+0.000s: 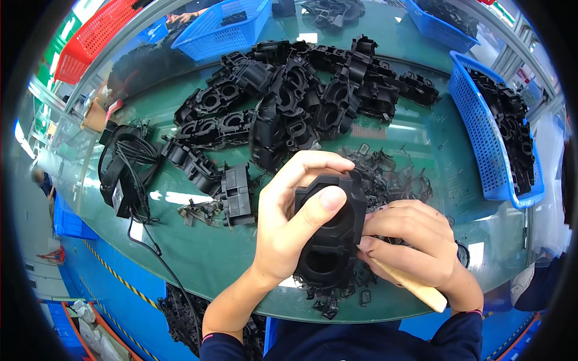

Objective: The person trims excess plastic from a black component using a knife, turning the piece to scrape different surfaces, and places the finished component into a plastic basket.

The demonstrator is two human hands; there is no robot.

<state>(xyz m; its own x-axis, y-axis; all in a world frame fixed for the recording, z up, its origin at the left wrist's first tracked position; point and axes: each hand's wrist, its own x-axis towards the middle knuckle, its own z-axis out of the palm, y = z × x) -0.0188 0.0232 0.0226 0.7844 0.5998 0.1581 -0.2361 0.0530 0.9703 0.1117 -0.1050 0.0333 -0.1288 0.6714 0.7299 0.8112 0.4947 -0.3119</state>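
Observation:
My left hand (295,216) is closed around a black moulded plastic part (328,240) with round openings, its thumb pressed on the upper face. My right hand (415,240) grips a tool with a flat, pale yellow handle (415,286). That tool's working end is hidden by my fingers, which meet the right edge of the part. Beneath both hands, thin black plastic scraps (391,174) lie scattered on the green tabletop (241,271). Left of my left hand sits a boxy black part (236,195).
Behind my hands rises a heap of similar black parts (295,102). A blue basket (481,144) full of them stands at the right. At the left lies a black device with a coiled cable (129,162); its cord runs over the table edge. Another blue basket (223,30) is at the back.

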